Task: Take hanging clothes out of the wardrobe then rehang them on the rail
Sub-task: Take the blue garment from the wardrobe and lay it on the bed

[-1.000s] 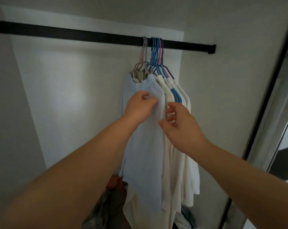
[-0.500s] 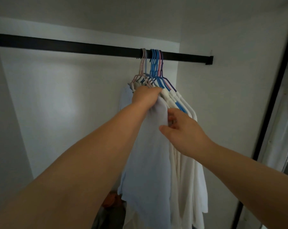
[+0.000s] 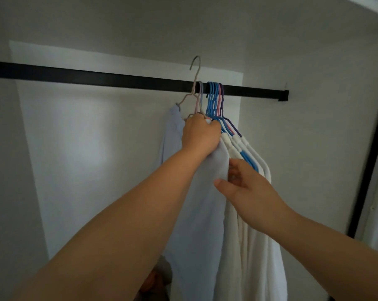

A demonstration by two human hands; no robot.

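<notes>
Pale wardrobe walls (image 3: pixel 79 148), dim, with a black rail (image 3: pixel 96 76) running across and ending at a bracket on the right.

Step in hand, by the look of it: taking out the first garment. Left hand (image 3: pixel 200 134) raised to the neck of a beige hanger (image 3: pixel 189 98), fingers curled round it and the top of the light blue garment (image 3: pixel 196 213) it carries. Hook of that hanger already standing clear above the rail — lifted off, not yet drawn out of the wardrobe. Right hand (image 3: pixel 244 187) lower down, fingers bent into the folds between the blue garment and the white garments (image 3: pixel 253 246) next to it, thumb against the blue cloth; looks like a light pinch or a parting of the cloth, though cannot tell for certain what it has hold of.

Next move, as a judgement: draw the freed hanger toward the body and out, keeping the hook high enough not to snag the neighbouring hooks, and keeping the blue cloth from dragging the white ones along.

As for contents: several more hangers crowded together on the rail near its right end — blue hangers (image 3: pixel 212 98), a pink one (image 3: pixel 219 98) and a dark purple one at the far right — carrying white clothes. At the bottom of the wardrobe, something dark and orange-brown (image 3: pixel 153 281), too dim to name.
</notes>
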